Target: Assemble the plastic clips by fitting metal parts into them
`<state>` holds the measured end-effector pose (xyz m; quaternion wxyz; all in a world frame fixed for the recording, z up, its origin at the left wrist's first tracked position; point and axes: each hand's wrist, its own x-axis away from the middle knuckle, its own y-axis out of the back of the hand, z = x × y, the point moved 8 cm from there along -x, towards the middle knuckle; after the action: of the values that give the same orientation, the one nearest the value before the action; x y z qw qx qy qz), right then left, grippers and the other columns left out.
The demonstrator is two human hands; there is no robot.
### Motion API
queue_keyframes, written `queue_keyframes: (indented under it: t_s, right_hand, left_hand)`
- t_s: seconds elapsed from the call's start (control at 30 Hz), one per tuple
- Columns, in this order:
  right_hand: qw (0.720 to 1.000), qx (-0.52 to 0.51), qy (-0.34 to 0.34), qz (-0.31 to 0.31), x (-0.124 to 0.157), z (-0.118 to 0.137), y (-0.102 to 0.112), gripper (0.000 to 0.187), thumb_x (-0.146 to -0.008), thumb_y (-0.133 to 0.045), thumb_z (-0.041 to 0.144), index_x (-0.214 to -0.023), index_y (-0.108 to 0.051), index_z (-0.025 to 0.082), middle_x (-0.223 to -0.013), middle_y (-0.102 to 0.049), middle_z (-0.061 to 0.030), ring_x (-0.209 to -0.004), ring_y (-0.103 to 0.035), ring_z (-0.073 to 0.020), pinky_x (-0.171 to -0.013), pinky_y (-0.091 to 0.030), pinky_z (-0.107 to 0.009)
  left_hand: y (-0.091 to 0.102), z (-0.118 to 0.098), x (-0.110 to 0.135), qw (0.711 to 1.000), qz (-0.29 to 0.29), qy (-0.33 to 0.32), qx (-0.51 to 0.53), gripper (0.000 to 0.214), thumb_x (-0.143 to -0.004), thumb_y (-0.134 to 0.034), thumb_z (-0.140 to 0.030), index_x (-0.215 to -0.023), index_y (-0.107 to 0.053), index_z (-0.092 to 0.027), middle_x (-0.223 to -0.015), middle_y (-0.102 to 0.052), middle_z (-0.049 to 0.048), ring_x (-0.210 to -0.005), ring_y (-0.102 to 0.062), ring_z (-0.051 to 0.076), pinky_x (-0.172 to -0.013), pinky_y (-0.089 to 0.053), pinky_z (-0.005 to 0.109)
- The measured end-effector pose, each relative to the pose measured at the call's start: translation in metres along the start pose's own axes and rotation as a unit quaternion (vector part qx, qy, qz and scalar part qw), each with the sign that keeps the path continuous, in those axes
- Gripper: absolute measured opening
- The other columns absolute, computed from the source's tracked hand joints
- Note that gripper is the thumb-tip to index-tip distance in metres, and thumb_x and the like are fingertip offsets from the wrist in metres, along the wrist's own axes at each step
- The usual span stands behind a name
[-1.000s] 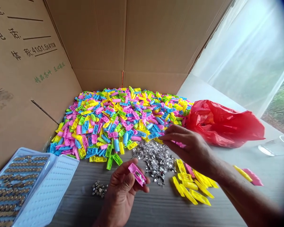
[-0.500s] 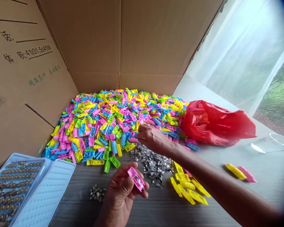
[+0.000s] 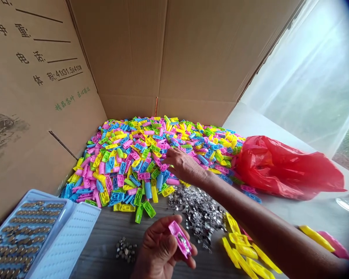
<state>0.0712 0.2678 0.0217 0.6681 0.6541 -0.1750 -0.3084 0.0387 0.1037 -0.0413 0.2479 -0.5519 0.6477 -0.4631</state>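
Grasping pink plastic piece (image 3: 179, 239) in left hand (image 3: 159, 244), right hand (image 3: 186, 166) touching colored pile (image 3: 128, 166), grip unclear

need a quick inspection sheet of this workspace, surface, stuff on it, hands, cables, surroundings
surface: grey wood-grain table, cardboard box panel behind it
job's things: pink plastic piece; heap of pink, blue, yellow and green plastic pieces
clutter: silver metal scraps, small metal studs, yellow plastic pieces, white tray of round metal pieces, red plastic bag
hands: left hand holds the pink plastic piece; right hand reaches onto the heap, fingers among the pieces
cables: nothing seen
surroundings: cardboard box panels, translucent plastic sheet, greenery beyond it
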Motion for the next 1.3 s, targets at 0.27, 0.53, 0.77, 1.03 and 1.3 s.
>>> queue_keyframes:
  t_s: [0.27,0.53,0.77,1.03,1.3]
  right_hand:
    - [0.999,0.007,0.019,0.025,-0.004,0.004,-0.008,0.025,-0.093,-0.055,0.030,-0.115,-0.057,0.017,-0.116,-0.060,-0.0078,-0.095,-0.062,-0.0188,-0.080,-0.054,-0.038]
    - [0.999,-0.027,0.029,-0.021,-0.005,0.006,-0.003,0.015,-0.090,-0.058,0.022,-0.101,-0.062,0.013,-0.108,-0.061,-0.0088,-0.093,-0.060,-0.0194,-0.078,-0.052,-0.037]
    - [0.992,-0.103,0.044,-0.061,0.015,0.018,0.025,0.014,-0.082,-0.054,0.009,-0.090,-0.065,0.011,-0.087,-0.062,-0.0096,-0.083,-0.055,-0.0197,-0.074,-0.046,-0.035]
    - [0.967,-0.234,0.047,-0.092,0.015,0.021,0.027,0.019,-0.078,-0.062,0.008,-0.095,-0.068,0.011,-0.092,-0.066,-0.0091,-0.080,-0.062,-0.0158,-0.068,-0.049,-0.027]
    - [0.913,-0.369,0.046,-0.165,0.032,0.038,0.051,0.015,-0.078,-0.070,0.022,-0.089,-0.066,0.012,-0.083,-0.066,-0.0054,-0.072,-0.061,-0.0138,-0.063,-0.051,-0.027]
  left_hand:
    - [0.001,0.007,0.000,0.999,0.024,0.021,0.011,0.029,-0.069,-0.080,-0.026,-0.097,-0.075,-0.021,-0.078,-0.076,0.0024,-0.070,-0.073,0.019,-0.054,-0.057,0.025]
    - [0.002,0.007,-0.002,1.000,0.020,0.016,0.015,0.030,-0.067,-0.081,-0.026,-0.096,-0.075,-0.021,-0.077,-0.076,0.0024,-0.068,-0.073,0.020,-0.053,-0.057,0.024]
    - [-0.001,0.003,-0.001,1.000,0.009,0.010,0.010,0.030,-0.066,-0.081,-0.027,-0.096,-0.076,-0.021,-0.076,-0.076,0.0017,-0.068,-0.073,0.018,-0.053,-0.057,0.023]
    - [-0.004,-0.005,0.000,1.000,0.011,-0.013,-0.006,0.028,-0.069,-0.080,-0.025,-0.096,-0.076,-0.022,-0.078,-0.076,0.0012,-0.069,-0.072,0.017,-0.054,-0.057,0.022]
    - [-0.006,-0.007,0.001,0.999,0.030,-0.032,0.004,0.028,-0.071,-0.078,-0.025,-0.098,-0.075,-0.022,-0.080,-0.077,0.0019,-0.070,-0.072,0.017,-0.054,-0.057,0.022]
